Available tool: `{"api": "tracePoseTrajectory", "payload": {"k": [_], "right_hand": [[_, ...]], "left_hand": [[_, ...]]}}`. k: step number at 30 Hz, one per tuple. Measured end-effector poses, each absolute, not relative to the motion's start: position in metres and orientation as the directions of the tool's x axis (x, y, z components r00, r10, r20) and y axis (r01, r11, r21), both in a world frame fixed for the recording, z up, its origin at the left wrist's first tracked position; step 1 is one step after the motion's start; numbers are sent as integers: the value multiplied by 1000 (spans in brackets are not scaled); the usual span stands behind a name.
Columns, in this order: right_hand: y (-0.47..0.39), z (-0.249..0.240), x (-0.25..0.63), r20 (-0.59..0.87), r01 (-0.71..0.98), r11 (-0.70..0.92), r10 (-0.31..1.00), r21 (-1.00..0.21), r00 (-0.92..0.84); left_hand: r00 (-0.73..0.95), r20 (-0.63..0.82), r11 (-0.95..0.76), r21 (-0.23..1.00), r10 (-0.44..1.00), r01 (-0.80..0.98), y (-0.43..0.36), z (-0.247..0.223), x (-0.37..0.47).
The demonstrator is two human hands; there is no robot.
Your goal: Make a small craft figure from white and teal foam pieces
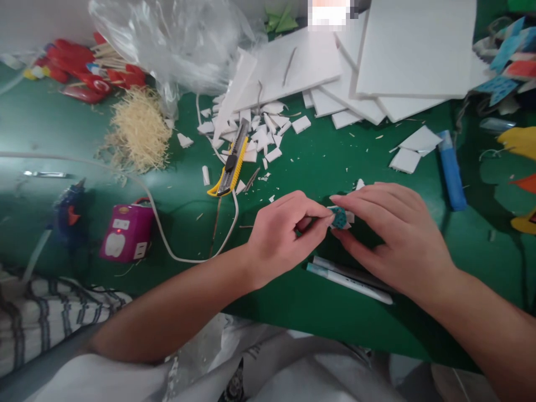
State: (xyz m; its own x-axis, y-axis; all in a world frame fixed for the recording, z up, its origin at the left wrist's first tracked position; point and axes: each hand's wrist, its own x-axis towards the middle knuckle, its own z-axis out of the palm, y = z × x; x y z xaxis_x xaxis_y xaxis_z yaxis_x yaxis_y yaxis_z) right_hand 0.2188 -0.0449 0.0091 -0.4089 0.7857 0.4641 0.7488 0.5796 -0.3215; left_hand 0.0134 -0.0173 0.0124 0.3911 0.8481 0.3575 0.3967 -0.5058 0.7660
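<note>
A small teal piece with dark spots and white edges [339, 218] is between my hands, just above the green table. My left hand [285, 237] pinches its left end between thumb and forefinger. From the other side, my right hand [389, 229] curves round the piece, with the forefinger above and the thumb below. The right palm hides part of the white bits behind the piece. Just below the hands lie two slim pens, one white with a teal end [349, 283] and one grey [355, 271].
A yellow utility knife [232, 162] lies among white foam scraps [268, 137]. White foam boards [414, 50] are stacked at the back. Leftward are a purple power adapter [125, 233], a blue glue gun [69, 215], wood shavings [140, 131] and a white cable [161, 226]. A blue stick [452, 173] lies right.
</note>
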Motion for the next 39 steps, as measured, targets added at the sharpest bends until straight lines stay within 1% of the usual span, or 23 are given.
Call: {"api": "tracePoseTrajectory", "payload": {"k": [12,18,29,39], "right_hand": [[-44,11,217,460,743,597,775,-304,-434],[-43,11,219,458,716,630,754,-301,-471],[-44,13,220,454,690,635,758,-348,-469],[-45,13,219,457,694,624,766,-359,-452]], "left_hand": [[397,364,-516,756,842,402,-17,11,14],[408,358,-516,762,840,392,-16,11,14],[404,332,-495,761,852,419,-17,14,14],[401,366,-528,724,840,445,-17,14,15]]}}
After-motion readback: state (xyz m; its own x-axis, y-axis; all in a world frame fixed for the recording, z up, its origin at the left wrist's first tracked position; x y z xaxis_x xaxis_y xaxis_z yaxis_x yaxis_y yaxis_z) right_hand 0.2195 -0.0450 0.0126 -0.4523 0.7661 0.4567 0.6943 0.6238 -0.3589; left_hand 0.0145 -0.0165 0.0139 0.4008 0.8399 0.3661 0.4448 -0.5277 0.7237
